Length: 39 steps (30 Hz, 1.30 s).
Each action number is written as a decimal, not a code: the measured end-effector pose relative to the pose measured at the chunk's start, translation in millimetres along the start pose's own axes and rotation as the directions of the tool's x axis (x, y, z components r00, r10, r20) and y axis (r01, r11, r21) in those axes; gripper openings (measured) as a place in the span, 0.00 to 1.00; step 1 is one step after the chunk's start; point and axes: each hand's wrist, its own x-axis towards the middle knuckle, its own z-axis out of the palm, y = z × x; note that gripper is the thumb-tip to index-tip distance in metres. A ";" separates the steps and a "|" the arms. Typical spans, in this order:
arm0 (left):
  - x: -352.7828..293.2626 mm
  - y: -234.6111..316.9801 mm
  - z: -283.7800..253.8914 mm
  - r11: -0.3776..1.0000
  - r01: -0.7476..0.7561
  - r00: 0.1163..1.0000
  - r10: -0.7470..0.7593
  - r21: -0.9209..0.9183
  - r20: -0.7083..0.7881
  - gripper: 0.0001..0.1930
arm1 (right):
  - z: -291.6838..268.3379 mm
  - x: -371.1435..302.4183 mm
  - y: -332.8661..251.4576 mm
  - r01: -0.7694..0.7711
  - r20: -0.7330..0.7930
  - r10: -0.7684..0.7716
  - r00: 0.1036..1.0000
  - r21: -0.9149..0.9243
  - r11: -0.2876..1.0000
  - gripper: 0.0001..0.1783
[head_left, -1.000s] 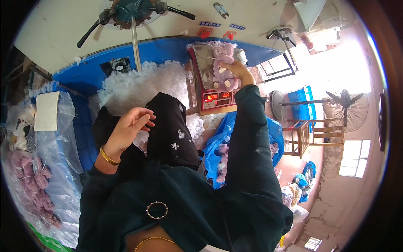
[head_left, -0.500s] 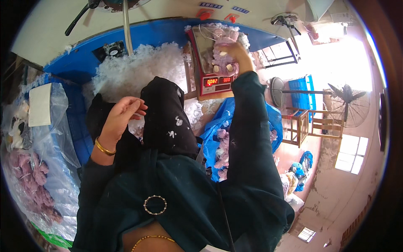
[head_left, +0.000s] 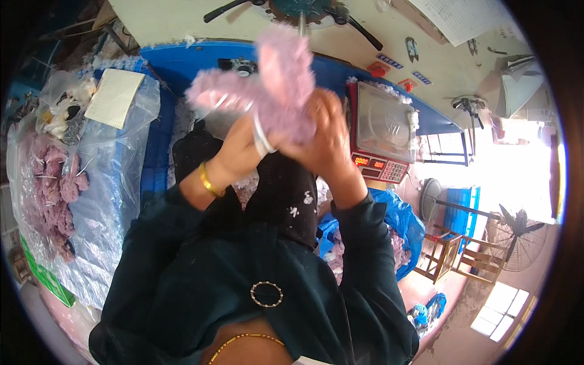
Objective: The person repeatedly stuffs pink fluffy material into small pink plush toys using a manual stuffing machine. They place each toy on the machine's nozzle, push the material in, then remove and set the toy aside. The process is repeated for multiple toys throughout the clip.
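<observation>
Up in front of my lap I hold a fluffy lilac plush toy (head_left: 286, 115) with two long ears, pink on the inside, pointing up and to the left. My left hand (head_left: 240, 149) is closed at its lower left, beside a white band or strip. From the right, my right hand (head_left: 325, 137) grips the toy's body; motion blurs its fingers. Just right of that hand stands a red weighing scale (head_left: 382, 125) with a lit display and a bare tray.
At left, a clear plastic bag (head_left: 97, 201) carries several lilac plush pieces (head_left: 55, 188) and a pale sheet (head_left: 115, 97). A blue sack (head_left: 410, 240) of lilac pieces is low at right. The machine table (head_left: 340, 39) with dark handles lies ahead; a standing fan (head_left: 517, 237) is farther right.
My right hand has lifted the plush toy off the scale and brought it left to my lap. My left hand, empty before, has come up and closed on it. The view has turned.
</observation>
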 end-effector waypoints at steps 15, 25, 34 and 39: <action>60.4 -40.8 7.8 0.527 -0.254 0.885 0.466 0.811 -0.025 0.26 | 26.3 35.2 51.2 0.095 0.253 -0.041 0.966 -0.205 0.974 0.17; -46.3 -30.6 -120.2 0.756 0.216 0.965 -0.069 0.618 -0.253 0.24 | -0.2 -19.9 16.3 -0.307 0.087 0.324 0.942 -0.168 0.937 0.41; -297.2 28.3 -424.8 -0.560 0.640 0.739 0.262 0.526 -0.620 0.16 | -147.4 -134.7 89.1 -0.533 0.516 0.814 0.265 -0.626 0.570 0.17; -287.7 32.9 -406.0 -0.359 0.790 0.532 -0.002 0.497 -0.847 0.12 | -107.4 -105.1 72.5 -0.401 0.670 0.509 0.540 -0.327 0.856 0.09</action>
